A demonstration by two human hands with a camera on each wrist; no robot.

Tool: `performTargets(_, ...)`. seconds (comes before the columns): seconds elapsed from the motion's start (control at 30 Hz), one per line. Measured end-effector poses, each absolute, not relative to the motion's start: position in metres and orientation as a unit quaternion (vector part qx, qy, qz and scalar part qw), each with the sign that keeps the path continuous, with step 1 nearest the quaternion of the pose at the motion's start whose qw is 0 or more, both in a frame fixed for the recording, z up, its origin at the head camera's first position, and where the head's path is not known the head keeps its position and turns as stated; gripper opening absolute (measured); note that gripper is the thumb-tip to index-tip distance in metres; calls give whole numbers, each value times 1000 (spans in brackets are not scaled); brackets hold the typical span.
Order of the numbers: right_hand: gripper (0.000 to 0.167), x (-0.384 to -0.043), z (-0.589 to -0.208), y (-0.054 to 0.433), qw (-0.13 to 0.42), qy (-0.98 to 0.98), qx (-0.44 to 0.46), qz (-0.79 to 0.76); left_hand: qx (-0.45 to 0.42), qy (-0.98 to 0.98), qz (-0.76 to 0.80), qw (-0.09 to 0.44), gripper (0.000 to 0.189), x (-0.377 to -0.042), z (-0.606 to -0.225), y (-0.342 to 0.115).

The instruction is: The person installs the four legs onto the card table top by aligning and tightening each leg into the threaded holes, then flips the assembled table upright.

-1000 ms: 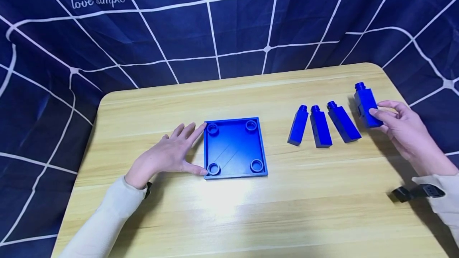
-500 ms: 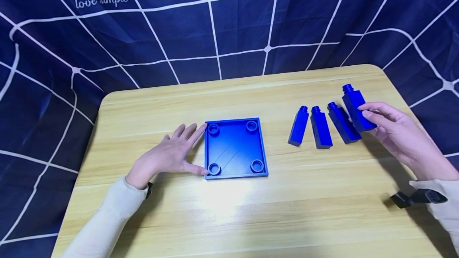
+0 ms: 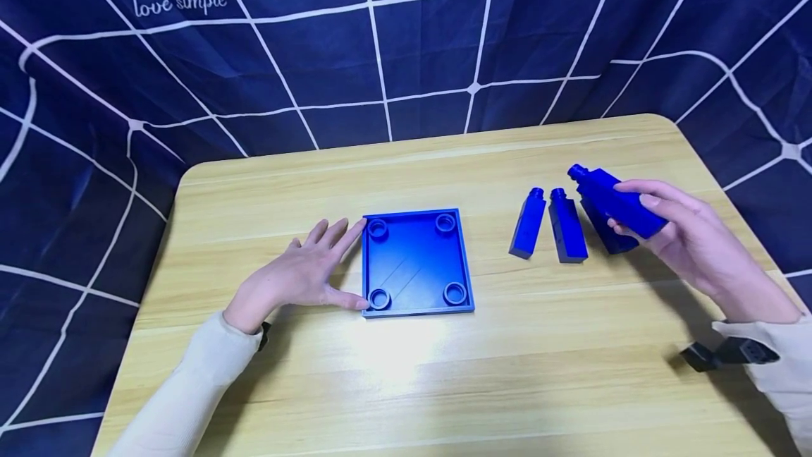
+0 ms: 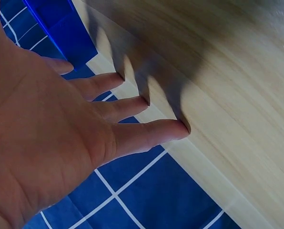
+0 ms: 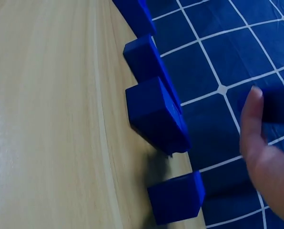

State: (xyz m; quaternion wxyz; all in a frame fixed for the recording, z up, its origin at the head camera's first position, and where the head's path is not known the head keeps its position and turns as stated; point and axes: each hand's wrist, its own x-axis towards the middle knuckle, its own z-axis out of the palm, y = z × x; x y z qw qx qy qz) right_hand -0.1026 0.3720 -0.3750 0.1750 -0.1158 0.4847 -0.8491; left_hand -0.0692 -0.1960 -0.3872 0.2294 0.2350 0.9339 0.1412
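Observation:
A blue square tabletop (image 3: 421, 252) lies underside up, with a round socket at each corner. Its left edge meets the thumb and forefinger of my left hand (image 3: 298, 273), whose fingers are spread. In the left wrist view, the hand (image 4: 51, 124) reaches past the blue tabletop's side (image 4: 73, 38). My right hand (image 3: 698, 238) grips a blue square table leg (image 3: 615, 196) near its plain end, the threaded end pointing up and left. That leg overlaps a third leg (image 3: 603, 231) in the head view. The right wrist view catches only part of the right hand (image 5: 268, 167).
Two more blue legs, a left one (image 3: 528, 224) and a middle one (image 3: 567, 228), lie on the wooden table (image 3: 406, 386), right of the tabletop. Dark blue curtain (image 3: 425, 41) with white lines hangs behind the table and at its sides.
My right hand has moved left with the leg and tipped it further over, so it now covers much of the rightmost lying leg. My left hand and the tabletop stay in place.

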Motion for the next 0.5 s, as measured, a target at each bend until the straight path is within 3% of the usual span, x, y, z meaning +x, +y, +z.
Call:
performTargets(0.3, 56, -104, -371, 365, 275, 362, -144, -879, 233, 934, 141, 231, 131, -69, -386, -196)
performTargets(0.5, 55, -94, -369, 354, 158, 636, -127, -744, 232, 933, 141, 235, 131, -70, -386, -196)
